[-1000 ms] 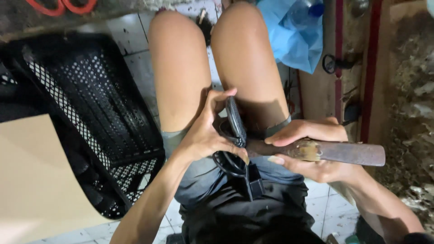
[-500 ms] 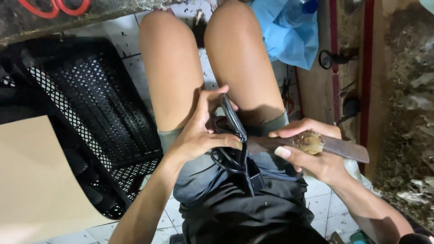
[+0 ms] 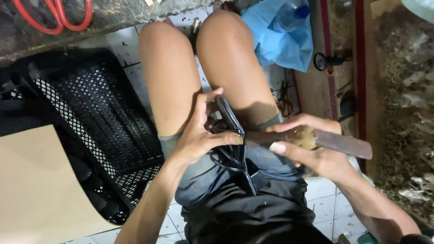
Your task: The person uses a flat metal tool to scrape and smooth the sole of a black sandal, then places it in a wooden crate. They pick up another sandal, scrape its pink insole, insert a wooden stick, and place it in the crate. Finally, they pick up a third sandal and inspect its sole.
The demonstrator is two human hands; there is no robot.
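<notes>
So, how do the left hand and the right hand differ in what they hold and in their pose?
The left hand grips a black tool with looped handles, while the right hand holds a long, flat, rusty-brown blade. The left hand's fingers curl around the handles with the thumb pointing up; the right hand lies more open, its thumb stretched along the blade. A pale fibrous lump sits at the right hand, none at the left. Both rest over the person's lap.

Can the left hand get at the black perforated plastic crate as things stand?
Probably yes, once freed: the left hand grips black scissors, and the black perforated plastic crate sits open beside the left thigh, nothing between.
</notes>
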